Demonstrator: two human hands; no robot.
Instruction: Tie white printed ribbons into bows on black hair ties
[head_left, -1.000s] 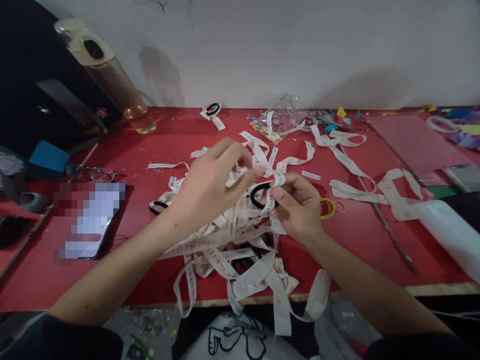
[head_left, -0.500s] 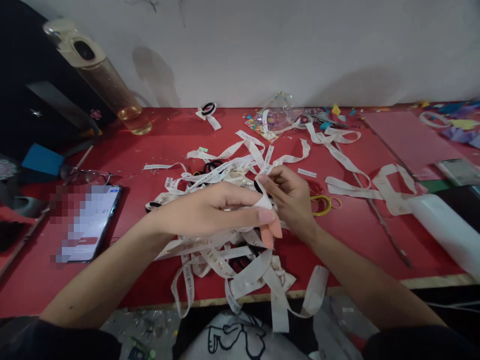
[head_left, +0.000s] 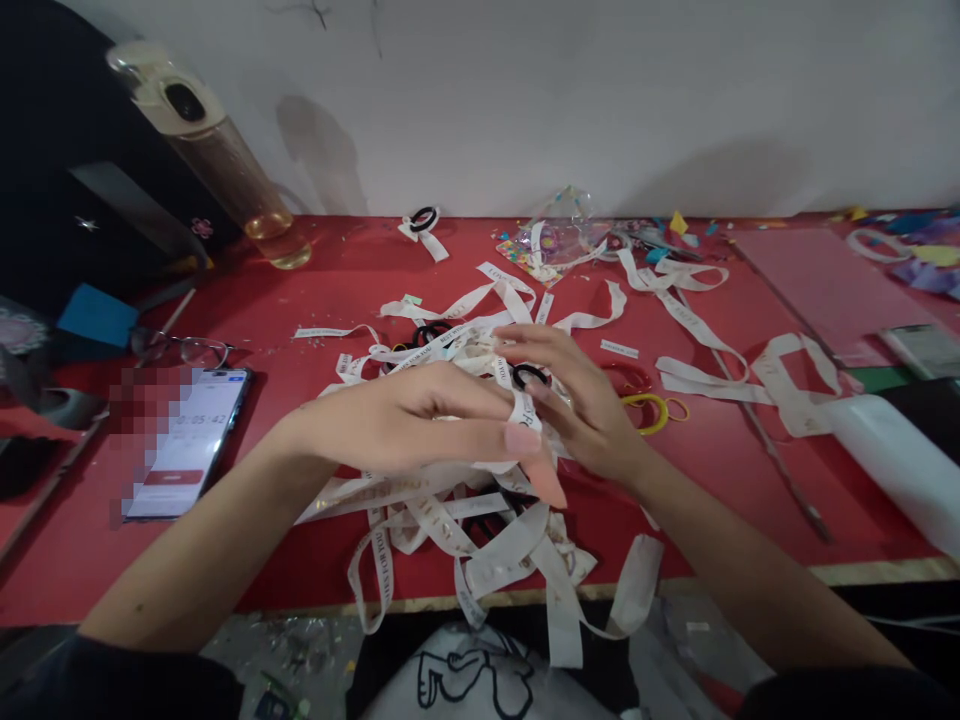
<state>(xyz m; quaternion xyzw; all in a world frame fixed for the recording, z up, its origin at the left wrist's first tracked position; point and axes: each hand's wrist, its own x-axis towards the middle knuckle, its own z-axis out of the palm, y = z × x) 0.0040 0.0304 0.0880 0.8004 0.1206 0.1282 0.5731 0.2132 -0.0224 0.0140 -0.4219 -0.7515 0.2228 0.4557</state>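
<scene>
My left hand is closed, its thumb and forefinger pinching a white printed ribbon. The upper part of that ribbon runs beside a black hair tie. Close by on the right, my right hand curls around the hair tie, its thumb against the ring and its longer fingers reaching left over the pile. Under both hands lies a tangled heap of white ribbons with printed lettering, and more black hair ties show among them. Part of the held ribbon is hidden by my fingers.
A finished-looking ribbon bow on a black hair tie lies near the wall. Yellow-handled scissors rest right of my hand. A phone, glasses and a bottle stand left; a white cylinder lies right.
My right fingers have spread and stretched left over the pile. The black hair tie now shows as a ring between my hands, and the ribbon at my left fingertips has shifted upright.
</scene>
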